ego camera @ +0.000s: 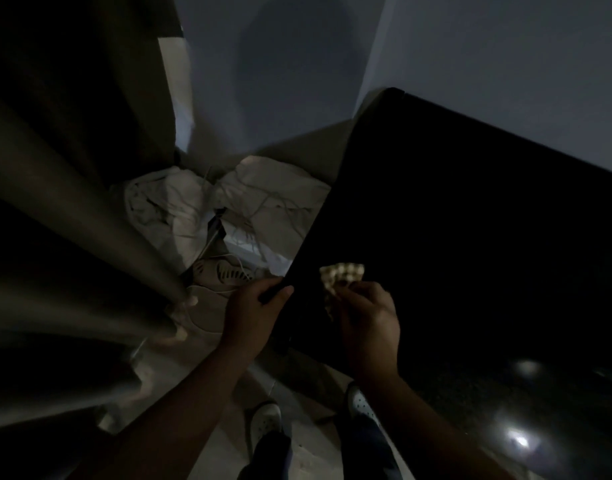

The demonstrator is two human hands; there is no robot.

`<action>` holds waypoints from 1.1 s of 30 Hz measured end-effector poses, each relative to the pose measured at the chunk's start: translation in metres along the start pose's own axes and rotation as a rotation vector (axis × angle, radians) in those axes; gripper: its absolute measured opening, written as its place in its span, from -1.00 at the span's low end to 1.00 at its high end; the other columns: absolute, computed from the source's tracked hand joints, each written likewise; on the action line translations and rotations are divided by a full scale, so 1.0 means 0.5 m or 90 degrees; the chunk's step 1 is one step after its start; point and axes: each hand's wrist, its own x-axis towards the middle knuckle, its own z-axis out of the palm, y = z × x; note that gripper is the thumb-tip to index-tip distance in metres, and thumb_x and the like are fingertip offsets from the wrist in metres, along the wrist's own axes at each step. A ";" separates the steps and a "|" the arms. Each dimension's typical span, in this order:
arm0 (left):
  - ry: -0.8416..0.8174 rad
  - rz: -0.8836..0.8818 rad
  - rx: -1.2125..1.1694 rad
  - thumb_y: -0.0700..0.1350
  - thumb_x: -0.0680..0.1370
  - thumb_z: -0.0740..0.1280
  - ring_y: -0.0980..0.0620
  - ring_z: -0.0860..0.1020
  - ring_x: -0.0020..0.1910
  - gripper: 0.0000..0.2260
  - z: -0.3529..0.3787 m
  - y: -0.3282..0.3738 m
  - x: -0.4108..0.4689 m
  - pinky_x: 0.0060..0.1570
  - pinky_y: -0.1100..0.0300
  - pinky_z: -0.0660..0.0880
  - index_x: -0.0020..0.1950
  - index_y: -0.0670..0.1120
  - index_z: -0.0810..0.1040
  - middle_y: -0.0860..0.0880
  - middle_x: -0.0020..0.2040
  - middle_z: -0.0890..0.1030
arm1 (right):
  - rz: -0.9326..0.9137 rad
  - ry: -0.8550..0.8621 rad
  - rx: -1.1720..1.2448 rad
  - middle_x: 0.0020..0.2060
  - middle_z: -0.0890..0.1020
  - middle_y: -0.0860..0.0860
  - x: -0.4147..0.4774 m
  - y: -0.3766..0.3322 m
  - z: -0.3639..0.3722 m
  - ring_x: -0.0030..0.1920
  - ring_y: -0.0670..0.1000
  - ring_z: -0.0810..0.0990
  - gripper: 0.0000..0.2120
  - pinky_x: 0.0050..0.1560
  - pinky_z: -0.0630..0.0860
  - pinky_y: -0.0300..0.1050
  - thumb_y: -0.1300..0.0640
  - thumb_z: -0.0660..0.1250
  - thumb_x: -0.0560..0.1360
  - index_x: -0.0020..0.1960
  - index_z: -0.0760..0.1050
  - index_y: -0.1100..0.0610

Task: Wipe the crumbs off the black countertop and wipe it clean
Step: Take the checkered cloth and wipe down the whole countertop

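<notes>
Two bare forearms reached up from the bottom edge, closest to the lens, and below them two pale shoes (266, 422) stood on a light tiled floor (225, 441). At far left, thick folds of a grey curtain (72, 237) hung down in deep shadow. Just right of the curtain, on the floor, lay a heap of crumpled white cloth (180, 209) with thin cords trailing over it, and in front of the heap a pale sandal (225, 271). Behind the heap rose a plain bluish wall (297, 64).

Next came the left hand (252, 308), its fingers curled round the left edge of the black bench (471, 220), thumb lying on the top surface and the other fingers hidden beneath the rim. Just beside it, the right hand (368, 318) hovered over the near left part of the bench, fingertips pinching a small crumpled checked cloth (341, 273) that stuck up and forward from the grip. Whether the cloth touched the bench could not be told in the dim light. Any crumbs were too dark to make out. Further right, the bench stretched away to the wall, and two bright reflections (517, 439) glinted on its glossy near corner.
</notes>
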 end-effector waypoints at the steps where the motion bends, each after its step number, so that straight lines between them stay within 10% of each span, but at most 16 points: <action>1: -0.006 0.000 0.000 -0.12 0.49 0.41 0.22 0.57 -0.08 -0.82 -0.002 0.000 -0.001 -0.08 0.34 0.49 0.08 -0.08 0.64 0.17 -0.15 0.60 | -0.018 -0.026 0.001 -0.09 0.60 -0.03 -0.017 -0.008 0.001 -0.09 -0.09 0.51 -0.78 -0.06 0.31 -0.52 0.16 0.53 0.36 0.01 0.69 0.06; 8: -0.046 -0.015 -0.021 -0.18 0.52 0.38 0.23 0.55 -0.08 -0.75 -0.015 0.001 -0.008 -0.13 0.50 0.44 0.18 -0.20 0.59 -0.01 0.00 0.60 | 0.010 -0.041 -0.004 0.01 0.60 0.01 -0.014 0.003 -0.044 0.00 0.03 0.57 -0.77 -0.08 0.60 -0.01 0.17 0.47 0.42 0.08 0.65 0.12; 15: -0.093 -0.017 0.004 -0.19 0.52 0.38 0.19 0.54 -0.08 -0.74 -0.036 0.004 -0.017 -0.18 0.52 0.42 0.19 -0.20 0.58 -0.03 0.01 0.61 | 0.044 -0.022 0.091 -0.05 0.57 -0.03 -0.123 -0.032 0.013 -0.05 -0.07 0.51 -0.74 -0.01 0.35 -0.52 0.27 0.51 0.35 0.00 0.66 0.02; 21: -0.143 -0.082 0.015 -0.21 0.56 0.32 0.02 0.55 0.04 -0.78 -0.077 0.011 -0.009 0.04 0.21 0.50 0.16 -0.23 0.60 -0.14 0.06 0.63 | 0.056 -0.146 0.140 -0.05 0.52 -0.19 -0.138 -0.067 0.001 -0.02 -0.06 0.57 -0.76 -0.09 0.59 -0.01 0.13 0.47 0.39 0.00 0.61 -0.13; 26: -0.109 -0.098 0.031 -0.20 0.57 0.29 0.17 0.51 -0.20 -0.88 -0.089 0.031 -0.001 -0.16 0.32 0.46 0.01 -0.18 0.61 0.08 -0.21 0.56 | 0.093 -0.048 0.175 -0.09 0.57 -0.13 -0.068 -0.102 -0.063 -0.12 -0.16 0.59 -0.92 -0.14 0.54 -0.31 0.11 0.45 0.43 -0.07 0.65 0.02; 29: -0.118 -0.079 0.031 -0.22 0.58 0.27 0.25 0.44 -0.24 -0.86 -0.076 0.057 0.031 -0.35 0.56 0.35 0.07 -0.22 0.57 0.10 -0.23 0.50 | 0.169 0.028 0.179 -0.10 0.59 -0.07 0.044 -0.077 -0.105 -0.10 -0.11 0.60 -0.89 -0.06 0.56 -0.17 0.17 0.47 0.45 -0.04 0.66 0.05; 33: -0.090 -0.069 0.008 -0.18 0.57 0.30 0.01 0.54 -0.02 -0.82 -0.035 0.097 0.098 -0.17 0.41 0.44 0.14 -0.21 0.56 -0.02 -0.07 0.55 | 0.156 0.056 0.135 -0.07 0.64 0.04 0.224 -0.008 -0.144 -0.06 -0.02 0.62 -0.80 0.03 0.55 -0.08 0.09 0.46 0.46 0.05 0.67 0.14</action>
